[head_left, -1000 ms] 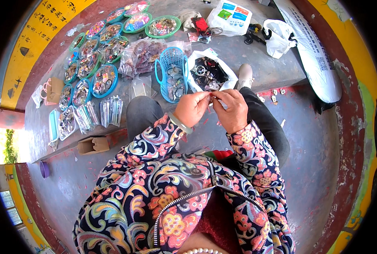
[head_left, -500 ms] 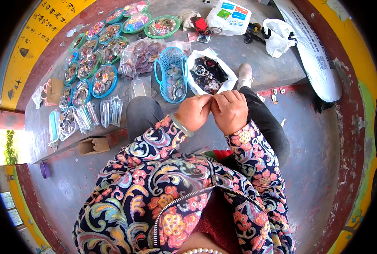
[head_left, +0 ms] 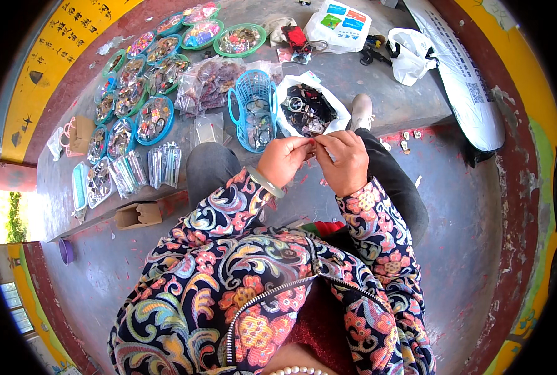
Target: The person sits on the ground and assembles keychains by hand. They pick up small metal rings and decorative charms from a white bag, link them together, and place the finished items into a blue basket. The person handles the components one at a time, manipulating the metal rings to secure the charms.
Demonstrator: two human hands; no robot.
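My left hand (head_left: pixel 284 161), with a pale bangle (head_left: pixel 266 182) on its wrist, meets my right hand (head_left: pixel 344 164) in front of my knees. Fingertips of both hands are pinched together around a tiny reddish bit (head_left: pixel 312 142), too small to name. Just beyond them stands a white plastic bag (head_left: pixel 342 114), its mouth spread, with dark small trinkets (head_left: pixel 309 106) inside. To its left is a blue plastic basket (head_left: pixel 253 80) with a few small items at the bottom.
Several round trays of small accessories (head_left: pixel 154 120) cover the ledge on the left, near packets of slim sticks (head_left: pixel 164 164). A cardboard box (head_left: pixel 138 215) and a purple cup (head_left: pixel 66 251) stand below. More white bags (head_left: pixel 409 59) lie at the far right.
My hands have shifted slightly apart, the left turning at the wrist. The fingertips still meet, and the tiny reddish bit now shows between them.
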